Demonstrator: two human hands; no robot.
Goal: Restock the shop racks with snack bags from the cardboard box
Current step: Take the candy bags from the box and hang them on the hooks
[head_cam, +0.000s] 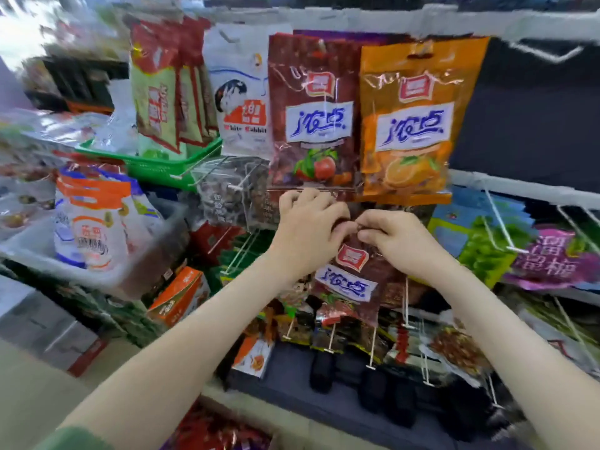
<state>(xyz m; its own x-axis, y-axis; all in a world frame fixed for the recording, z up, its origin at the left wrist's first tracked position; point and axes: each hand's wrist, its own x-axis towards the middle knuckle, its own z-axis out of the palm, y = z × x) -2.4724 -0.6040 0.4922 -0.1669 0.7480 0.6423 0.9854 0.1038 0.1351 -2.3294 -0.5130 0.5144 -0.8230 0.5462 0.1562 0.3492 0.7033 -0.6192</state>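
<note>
- Two hands work one bag: my left hand (310,230) and right hand (401,243) each pinch the top edge of a dark red snack bag (349,282), with the fingertips curled and nearly meeting at its hanging hole.
- The bag hangs below the pinch at frame centre, label toward me and slightly tilted, at 6 o'clock from the hung red bag (311,115).
- I cannot tell whether the hole is seated on a peg, because the fingers cover it.
- Pose: both forearms reach forward, entering from 7 and 5 o'clock and converging at the bag, backs of the hands up.
- Done, by my judgement: the upper row carries the hung red bag, with an orange bag (409,125) at its 3 o'clock.
- Left, by my judgement: the held bag is not yet released. A white wire peg (238,251) at 8 o'clock of the left hand looks bare. The cardboard box (253,407) at 6 o'clock shows more red packets, so restocking appears partway through.
</note>
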